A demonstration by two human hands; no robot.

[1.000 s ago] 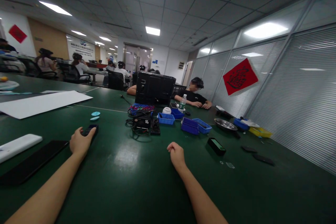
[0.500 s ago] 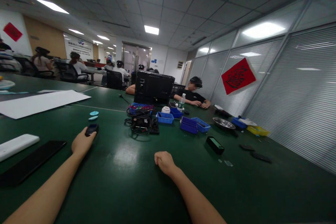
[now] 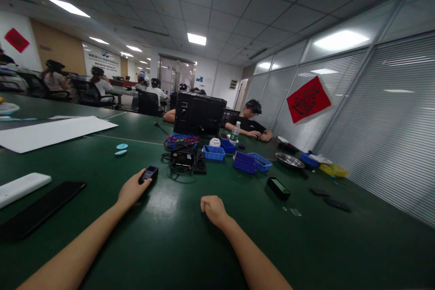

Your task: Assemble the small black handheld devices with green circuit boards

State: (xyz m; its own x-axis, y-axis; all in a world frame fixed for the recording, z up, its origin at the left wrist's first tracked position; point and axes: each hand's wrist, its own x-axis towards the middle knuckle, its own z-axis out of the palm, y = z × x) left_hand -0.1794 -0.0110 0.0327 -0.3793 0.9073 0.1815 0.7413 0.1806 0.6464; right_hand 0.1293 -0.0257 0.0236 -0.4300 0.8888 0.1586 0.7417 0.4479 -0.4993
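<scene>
My left hand (image 3: 132, 190) is closed around a small black handheld device with a screen (image 3: 148, 174), gripping it by its sides. The device is above or on the green table (image 3: 170, 244); I cannot tell whether it touches. My right hand (image 3: 214, 210) rests on the tabletop as a loose fist, with nothing showing in it. Beyond the left hand lie two small light-blue pieces (image 3: 121, 149). To the right of my fist is a black box-shaped object with a greenish top (image 3: 278, 188).
Black cables and an adapter (image 3: 181, 161) lie ahead, before a black monitor (image 3: 200, 113). Blue bins (image 3: 214, 152), a water bottle (image 3: 234, 132) and a metal bowl (image 3: 289, 160) stand farther right. A black slab (image 3: 42, 208) lies left. A co-worker (image 3: 249, 122) sits across.
My left hand has moved to the right with the black device, away from the light-blue pieces and closer to the cables. My right fist has stayed in place.
</scene>
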